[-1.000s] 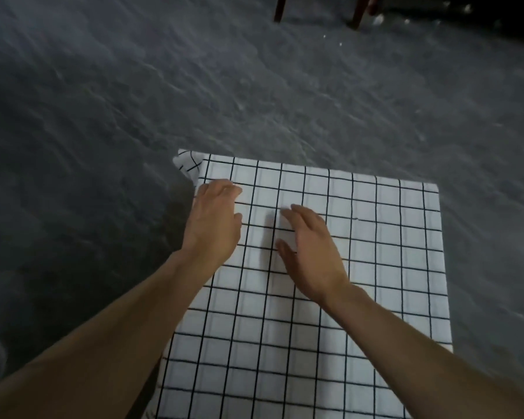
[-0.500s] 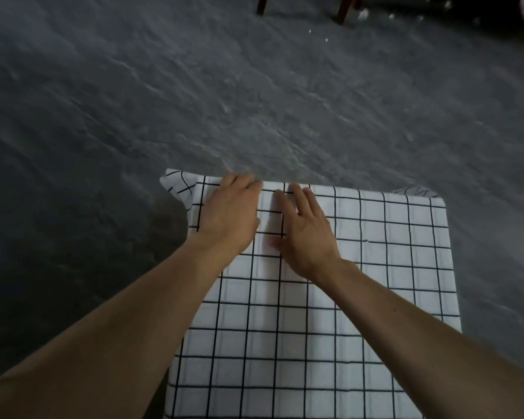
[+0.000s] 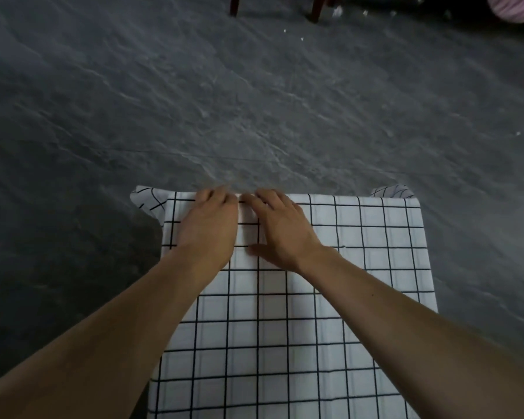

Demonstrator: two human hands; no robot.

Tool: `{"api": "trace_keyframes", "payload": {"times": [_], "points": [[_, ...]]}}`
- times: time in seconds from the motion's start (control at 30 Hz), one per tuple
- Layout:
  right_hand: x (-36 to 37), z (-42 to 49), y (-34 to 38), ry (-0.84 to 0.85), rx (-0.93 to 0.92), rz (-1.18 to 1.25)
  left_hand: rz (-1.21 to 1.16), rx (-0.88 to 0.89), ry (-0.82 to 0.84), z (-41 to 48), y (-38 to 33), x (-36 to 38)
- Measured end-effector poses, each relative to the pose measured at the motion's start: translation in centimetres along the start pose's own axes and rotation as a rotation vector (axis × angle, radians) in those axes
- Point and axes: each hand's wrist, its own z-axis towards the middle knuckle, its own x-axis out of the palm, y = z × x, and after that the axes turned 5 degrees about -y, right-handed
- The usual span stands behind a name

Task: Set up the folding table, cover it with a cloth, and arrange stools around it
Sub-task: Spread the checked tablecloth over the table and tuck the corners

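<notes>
Head view. The left hand [image 3: 208,225] and right hand [image 3: 282,229] lie side by side, palms down, on the cloth [image 3: 345,267]. Their fingers are nearly straight and reach the cloth's far edge. Neither hand grips anything; both press flat. Whether the fingertips curl over the edge I cannot tell.

The cloth, white with a black grid, runs from under the hands toward the person and well out to the right of the right hand. The table is hidden beneath it; only its flat, squared outline shows. Left of the left hand one corner [image 3: 147,201] of the cloth droops off the edge, and far right of the right hand the other corner [image 3: 392,192] bunches up.

The step in hand looks like covering: smoothing the cloth and settling its far edge. The next move probably calls for sweeping the palms apart along that edge, then tugging the two corners so they hang evenly. No stools show near the hands, so arranging them seems not yet done.

Beyond the fingertips lies a dark grey, rough-textured floor [image 3: 254,101]. Far ahead of the hands stand two dark wooden legs [image 3: 234,6] with white scraps [image 3: 336,12] beside them; something pink [image 3: 515,7] sits off to the right. The light is dim.
</notes>
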Motion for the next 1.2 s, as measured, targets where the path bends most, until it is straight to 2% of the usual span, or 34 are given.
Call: {"api": "trace_keyframes", "payload": {"times": [0.3, 0.4, 0.53, 0.63, 0.7, 0.77, 0.93, 1.03, 1.2], "points": [[-2.9, -4.7, -9.4, -0.029, 0.185, 0.027, -0.076, -0.115, 0.018, 0.4, -0.4, -1.2], [-3.4, -6.3, -12.0, -0.033, 0.237, -0.016, -0.057, -0.169, 0.029, 0.7, -1.2, -1.3], [-3.6, -6.9, -13.6, -0.079, 0.246, 0.062, 0.068, -0.251, 0.024, 1.1, -5.4, -1.3], [-3.3, -6.8, -13.5, -0.094, 0.257, 0.095, 0.058, -0.101, -0.056, 1.5, -10.7, -0.6], [-3.0, -6.8, -13.7, -0.097, 0.250, 0.083, -0.024, 0.063, -0.060, 2.4, -14.9, 0.3], [-2.6, -6.8, -14.0, -0.139, 0.197, 0.059, -0.084, 0.138, -0.040, 3.7, -18.8, 0.8], [-2.3, -6.9, -14.8, -0.155, 0.159, 0.065, -0.065, 0.011, 0.006, 6.1, -21.4, 1.6], [-2.8, -7.3, -15.8, -0.160, 0.155, 0.086, 0.019, 0.055, -0.002, 5.6, -21.3, 1.9], [-4.4, -8.8, -19.8, -0.155, 0.270, 0.070, 0.073, 0.017, -0.021, 5.0, -22.5, 1.7]]}}
